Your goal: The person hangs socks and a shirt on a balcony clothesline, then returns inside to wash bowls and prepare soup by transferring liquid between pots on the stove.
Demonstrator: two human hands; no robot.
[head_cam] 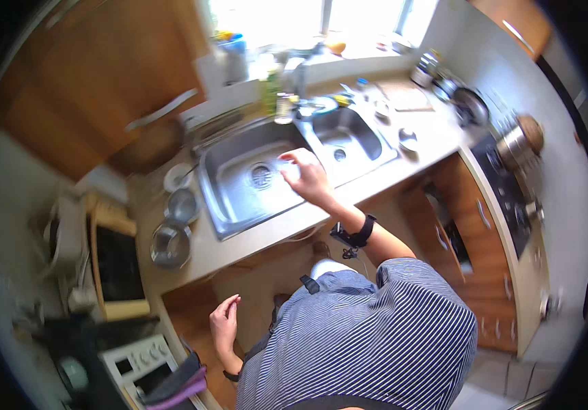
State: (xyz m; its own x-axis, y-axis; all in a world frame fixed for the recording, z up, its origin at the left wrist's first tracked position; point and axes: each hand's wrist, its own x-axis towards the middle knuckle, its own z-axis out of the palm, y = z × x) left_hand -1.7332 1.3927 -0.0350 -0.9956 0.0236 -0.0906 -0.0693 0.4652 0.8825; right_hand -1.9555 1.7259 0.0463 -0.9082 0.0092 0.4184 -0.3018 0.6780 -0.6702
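Observation:
My right hand [306,177] is over the large basin of a stainless steel double sink [242,205], to the right of its drain strainer [261,176]. Its fingers are bent and apart, with nothing seen between them. Low at my left side hangs my left hand [223,326], loosely curled and seemingly holding nothing, in front of the cabinets below the counter. The small basin [347,136] lies to the right, with a yellow item [342,100] on its far rim. A faucet [296,77] and a clear bottle [284,108] stand behind the sink.
On the left counter are a glass bowl [171,245], a metal strainer [182,205] and a white bowl [177,178]. A toaster oven [117,261] stands farther left. A cup [407,140] sits right of the sink. A cabinet drawer [442,236] at right juts out, partly pulled open.

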